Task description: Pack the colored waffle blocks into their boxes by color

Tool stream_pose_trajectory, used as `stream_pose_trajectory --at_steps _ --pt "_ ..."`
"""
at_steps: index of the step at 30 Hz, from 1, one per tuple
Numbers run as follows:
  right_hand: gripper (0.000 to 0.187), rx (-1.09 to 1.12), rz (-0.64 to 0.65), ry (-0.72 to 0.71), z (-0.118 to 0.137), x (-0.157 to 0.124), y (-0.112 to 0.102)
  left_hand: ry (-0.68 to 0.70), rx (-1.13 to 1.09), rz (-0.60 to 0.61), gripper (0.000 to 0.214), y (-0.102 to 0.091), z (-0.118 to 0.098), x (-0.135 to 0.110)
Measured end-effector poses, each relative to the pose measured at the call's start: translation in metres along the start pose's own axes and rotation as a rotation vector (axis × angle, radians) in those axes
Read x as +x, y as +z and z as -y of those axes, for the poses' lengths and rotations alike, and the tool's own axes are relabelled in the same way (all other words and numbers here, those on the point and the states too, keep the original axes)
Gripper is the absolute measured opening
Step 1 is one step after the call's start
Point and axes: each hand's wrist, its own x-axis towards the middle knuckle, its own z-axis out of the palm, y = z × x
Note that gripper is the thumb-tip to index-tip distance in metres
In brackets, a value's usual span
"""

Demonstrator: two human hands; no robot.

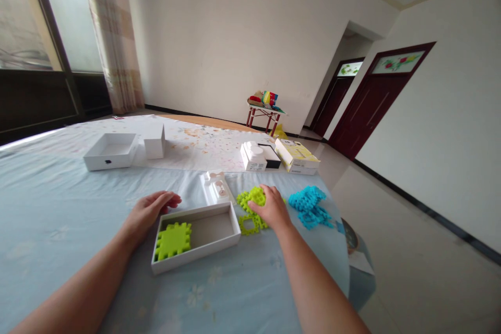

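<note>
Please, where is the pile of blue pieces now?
In the head view, the blue pile lies near the right edge of the table, to the right of the green pieces at the right hand.

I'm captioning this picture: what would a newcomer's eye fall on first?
Probably the lime-green notched pieces, some in the left end of the white box, others under the right hand. Next, the bright blue pile right of that hand, near the edge of the table.

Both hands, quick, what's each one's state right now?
Left hand: partly open beside the white box, nothing visibly held.
Right hand: curled over the green pieces; whether gripping, can't tell.
</note>
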Motion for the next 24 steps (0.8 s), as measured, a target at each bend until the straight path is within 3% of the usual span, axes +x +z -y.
stream_pose_trajectory --at_steps 6,10,15,18,24 --pt "0.055 -0.082 0.138 -0.023 0.014 -0.002 0.01 -0.012 0.028 0.008 0.035 0.0 -0.002 -0.001" --pt "0.051 -0.068 0.085 -0.01 0.008 0.001 0.002 -0.018 0.024 0.014 0.035 0.0 -0.001 0.0" --pt "0.053 0.025 -0.018 0.087 -0.022 0.004 -0.024 -0.029 0.002 -0.001 0.035 0.001 -0.001 0.0" --pt "0.057 0.091 0.094 0.085 -0.036 -0.002 -0.037 -0.031 -0.003 0.005 0.035 0.001 -0.002 0.0" --pt "0.06 0.132 0.402 -0.134 -0.027 -0.018 -0.044 -0.025 -0.004 0.02 0.036 -0.001 0.003 0.003"
